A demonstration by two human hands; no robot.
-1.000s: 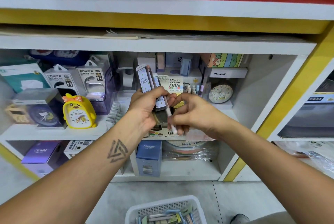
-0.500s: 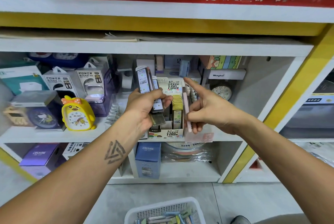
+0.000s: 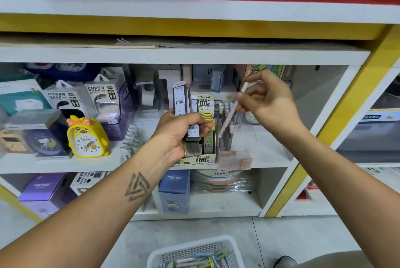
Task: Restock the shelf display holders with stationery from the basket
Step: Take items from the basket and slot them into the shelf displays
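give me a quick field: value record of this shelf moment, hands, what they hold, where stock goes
left hand: grips several flat lead refill cases, fanned upright
right hand: pinches a pale pink pen, tilted, tip down
pen target: clear pen holder on the middle shelf, already holding upright pens
lead display box: left of the holder, marked 0.7 HB
basket: on the floor below, stationery still inside
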